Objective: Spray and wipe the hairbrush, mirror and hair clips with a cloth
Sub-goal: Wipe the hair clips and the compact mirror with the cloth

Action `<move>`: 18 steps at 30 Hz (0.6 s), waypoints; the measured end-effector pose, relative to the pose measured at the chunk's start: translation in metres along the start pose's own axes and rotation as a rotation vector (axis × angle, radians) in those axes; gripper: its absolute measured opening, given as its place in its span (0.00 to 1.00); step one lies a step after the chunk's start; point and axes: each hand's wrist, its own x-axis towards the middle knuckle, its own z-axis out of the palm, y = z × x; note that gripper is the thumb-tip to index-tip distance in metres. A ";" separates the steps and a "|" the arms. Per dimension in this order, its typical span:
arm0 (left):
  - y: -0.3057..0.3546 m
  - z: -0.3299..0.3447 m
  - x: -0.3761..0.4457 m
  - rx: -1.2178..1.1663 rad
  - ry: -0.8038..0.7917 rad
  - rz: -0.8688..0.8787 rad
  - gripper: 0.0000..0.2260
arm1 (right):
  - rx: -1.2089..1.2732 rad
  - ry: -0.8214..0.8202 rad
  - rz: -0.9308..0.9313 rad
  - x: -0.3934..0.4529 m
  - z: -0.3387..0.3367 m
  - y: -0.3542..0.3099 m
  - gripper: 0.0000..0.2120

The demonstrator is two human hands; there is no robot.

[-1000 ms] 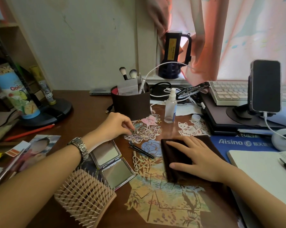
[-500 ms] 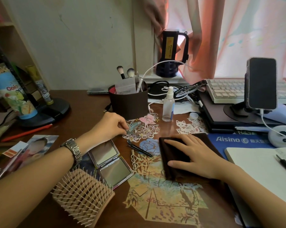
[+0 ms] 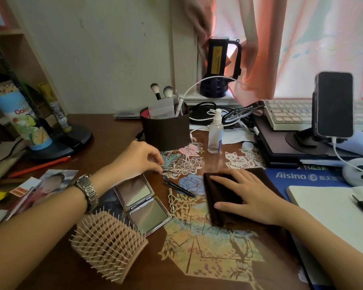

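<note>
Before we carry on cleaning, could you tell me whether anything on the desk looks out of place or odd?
One small thing: the spray bottle stands uncapped, its clear cap lying loose to its right. Nothing looks spilled or broken. The left hand pinches a thin hair clip; the right hand lies flat on the brown cloth.

Dim room; soft daylight comes through the far right curtain (image 3: 302, 38). Edges bend, corners slightly blurred.

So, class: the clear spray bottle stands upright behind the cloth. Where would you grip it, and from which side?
Grip the spray bottle round its straight clear body, below the white nozzle, coming from the front right: the brown holder crowds its left.
</note>
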 end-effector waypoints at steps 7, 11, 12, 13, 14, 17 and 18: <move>0.012 -0.003 -0.009 -0.050 -0.144 -0.036 0.07 | 0.016 0.018 -0.011 0.000 0.001 0.001 0.36; 0.014 0.003 -0.007 -0.016 -0.206 -0.029 0.06 | 0.066 0.007 -0.004 0.002 -0.002 0.000 0.35; 0.015 0.003 -0.007 -0.010 -0.211 -0.022 0.05 | 0.083 0.003 0.000 0.003 -0.003 0.000 0.35; 0.016 0.003 -0.006 -0.007 -0.218 -0.020 0.04 | 0.095 0.001 0.005 0.004 -0.004 0.000 0.34; 0.018 0.003 -0.006 -0.006 -0.225 -0.022 0.04 | 0.098 0.003 0.007 0.005 -0.005 0.001 0.33; 0.022 0.004 -0.003 -0.028 -0.218 -0.037 0.03 | 0.083 0.035 -0.008 0.015 -0.010 0.002 0.24; 0.023 0.004 -0.002 -0.034 -0.208 -0.043 0.03 | 0.091 0.043 -0.003 0.020 -0.012 0.002 0.21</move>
